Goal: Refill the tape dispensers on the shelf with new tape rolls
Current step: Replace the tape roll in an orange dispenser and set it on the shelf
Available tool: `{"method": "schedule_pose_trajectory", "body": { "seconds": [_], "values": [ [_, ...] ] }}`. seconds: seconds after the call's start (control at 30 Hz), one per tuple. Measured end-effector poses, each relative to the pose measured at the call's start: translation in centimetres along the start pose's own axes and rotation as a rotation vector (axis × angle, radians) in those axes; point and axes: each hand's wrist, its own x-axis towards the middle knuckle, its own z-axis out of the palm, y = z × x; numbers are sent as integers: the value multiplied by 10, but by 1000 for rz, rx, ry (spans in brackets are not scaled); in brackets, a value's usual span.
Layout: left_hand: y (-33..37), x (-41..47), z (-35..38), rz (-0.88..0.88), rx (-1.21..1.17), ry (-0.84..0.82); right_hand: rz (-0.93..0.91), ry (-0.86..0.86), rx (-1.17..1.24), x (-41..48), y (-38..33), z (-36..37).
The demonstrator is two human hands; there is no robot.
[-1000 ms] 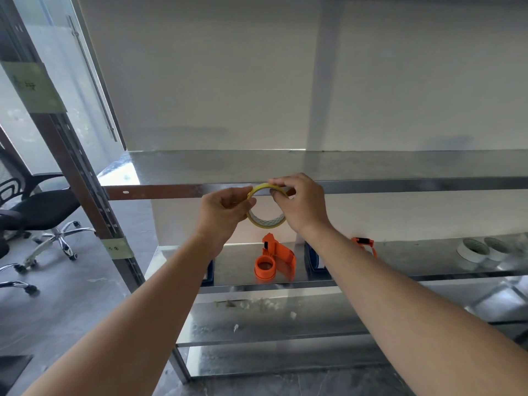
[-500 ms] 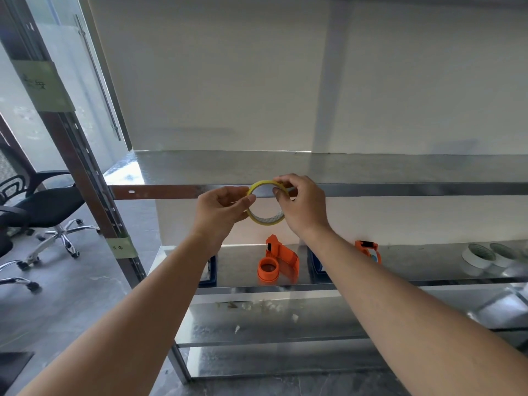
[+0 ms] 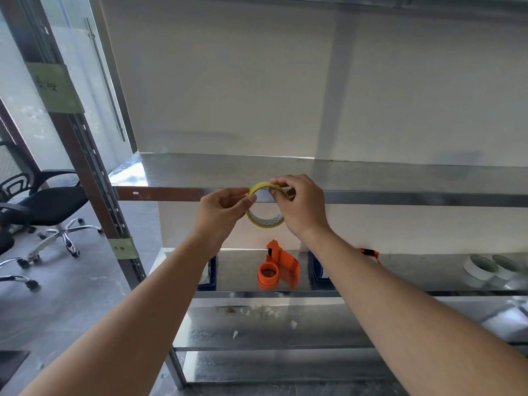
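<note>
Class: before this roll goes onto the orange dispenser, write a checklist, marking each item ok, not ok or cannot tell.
1. Grip: left hand and right hand both hold the roll: ok.
2. Tape end peeled free: cannot tell.
3. Hub of the dispenser bare: ok.
4. A hand steadies the dispenser: not ok; it lies untouched on the shelf.
5. Path down to the dispenser unobstructed: ok.

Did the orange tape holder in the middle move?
No. The orange dispenser stays on the shelf, same gap from the blue box on its left.
</note>
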Motion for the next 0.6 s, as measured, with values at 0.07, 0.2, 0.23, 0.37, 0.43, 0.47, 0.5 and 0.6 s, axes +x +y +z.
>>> {"method": "schedule_pose_trajectory", "body": {
  "seconds": [0.07, 0.2, 0.23, 0.37, 0.43, 0.47, 0.5, 0.6],
  "values": [
    [-1, -1, 0, -46, -44, -32, 9, 4, -3, -1, 1, 0],
    [0, -3, 0, -42, -93, -55, 14, 2, -10, -3, 3, 0],
    [0, -3, 1, -26, -85, -56, 15, 3, -10, -4, 3, -1],
    [1, -2, 2, 1, -44, -58, 25, 14, 15, -5, 4, -4],
    [0, -2, 4, -2, -35, -53, 27, 18, 21, -7, 5, -5],
    [0, -2, 5, -5, -29, -51, 29, 18, 25, -7, 6, -6],
    [-1, -2, 6, -6, -19, -54, 31, 18, 29, -9, 7, -7],
    [-3, -3, 7, 0, 3, -79, 32, 13, 40, -13, 12, -8]
  ]
}}
